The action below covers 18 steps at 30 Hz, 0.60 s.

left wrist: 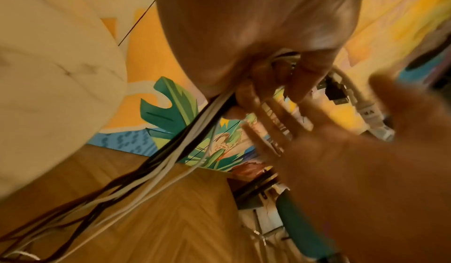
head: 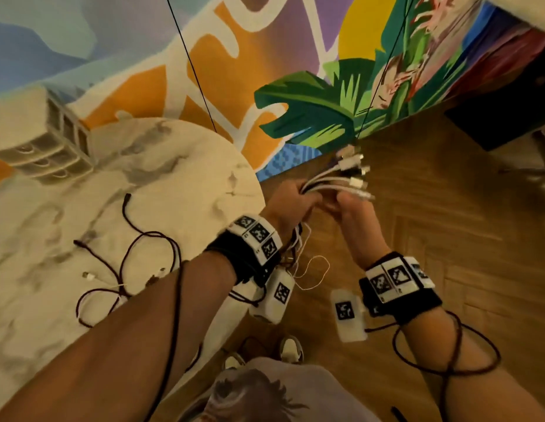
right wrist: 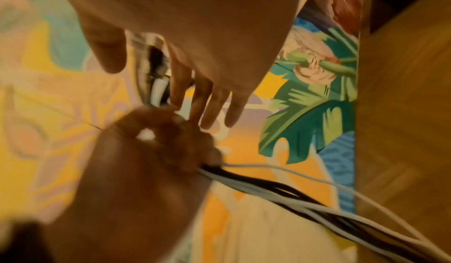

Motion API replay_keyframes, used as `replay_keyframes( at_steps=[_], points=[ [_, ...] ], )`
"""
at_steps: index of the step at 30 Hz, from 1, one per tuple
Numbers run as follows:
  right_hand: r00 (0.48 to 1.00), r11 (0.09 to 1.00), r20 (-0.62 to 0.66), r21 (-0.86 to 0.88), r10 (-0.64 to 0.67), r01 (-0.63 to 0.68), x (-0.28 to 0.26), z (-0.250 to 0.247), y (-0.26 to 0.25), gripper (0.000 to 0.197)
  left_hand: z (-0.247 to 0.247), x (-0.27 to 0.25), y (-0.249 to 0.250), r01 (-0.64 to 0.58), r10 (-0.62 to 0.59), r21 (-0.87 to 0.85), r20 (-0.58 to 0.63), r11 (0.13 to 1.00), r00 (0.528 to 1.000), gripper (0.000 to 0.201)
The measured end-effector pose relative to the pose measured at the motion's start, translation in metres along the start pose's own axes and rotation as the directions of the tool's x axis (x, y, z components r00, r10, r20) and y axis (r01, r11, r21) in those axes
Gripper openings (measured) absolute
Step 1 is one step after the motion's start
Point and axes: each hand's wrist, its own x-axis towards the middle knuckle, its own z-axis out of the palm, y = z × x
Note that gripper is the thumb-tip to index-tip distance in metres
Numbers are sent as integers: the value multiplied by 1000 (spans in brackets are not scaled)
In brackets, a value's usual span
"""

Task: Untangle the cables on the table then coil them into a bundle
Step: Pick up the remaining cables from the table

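Note:
A bundle of white and dark cables (head: 341, 178) is gripped in my left hand (head: 291, 202), held over the wooden floor beside the table. Its plug ends fan out past the fist toward the wall. In the left wrist view my left hand (left wrist: 256, 26) has its fingers curled round the cables (left wrist: 171, 151), which trail down and out of the frame. My right hand (head: 354, 208) is right next to the plug ends, its fingers straight and spread (right wrist: 195, 26), touching the tips. It holds nothing.
A round marble table (head: 82, 208) on the left carries loose dark cables (head: 128, 254), a white plug (head: 88, 275) and a small drawer unit (head: 46, 141). A painted wall (head: 265, 56) stands behind, with herringbone wood floor (head: 447, 208) and dark furniture (head: 502, 117) at the right.

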Motion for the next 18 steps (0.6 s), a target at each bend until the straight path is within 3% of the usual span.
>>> replay_keyframes(
  at_steps=[1, 3, 5, 7, 9, 12, 14, 16, 18],
  points=[
    [998, 998, 19, 29, 56, -56, 4, 4, -8, 40, 0, -3, -4, -1, 1, 25, 14, 1000, 1000, 14],
    [983, 985, 91, -71, 163, -156, 10, 11, -19, 60, 3, -11, -7, -4, 0, 51, 72, 999, 997, 20],
    [957, 958, 154, -185, 246, -217, 14, 18, -23, 52, 7, -17, -11, 8, -15, 60, 119, 998, 993, 19],
    [932, 938, 150, -161, 331, -307, 16, 31, -25, 40, 9, -21, -19, 84, -85, 18, 112, 996, 990, 29],
    [916, 919, 93, -83, 391, -385, 17, 45, -25, 40, 5, -23, -25, 100, -103, 29, 121, 995, 987, 41],
    [920, 922, 62, -7, 388, -388, 18, 56, -16, 44, -7, -25, -32, -71, 19, 289, 181, 955, 983, 35],
    [933, 933, -1, -19, 360, -360, 20, 59, -13, 47, -18, -30, -30, -148, 44, 489, 218, 860, 975, 29],
    [932, 936, -90, 38, 351, -349, 22, 59, -10, 45, -31, -32, -24, -107, 46, 668, 108, 736, 993, 23],
    [938, 950, -151, 15, 311, -312, 23, 58, -6, 35, -43, -34, -12, -111, 229, 709, -72, 696, 971, 28]
  ],
)
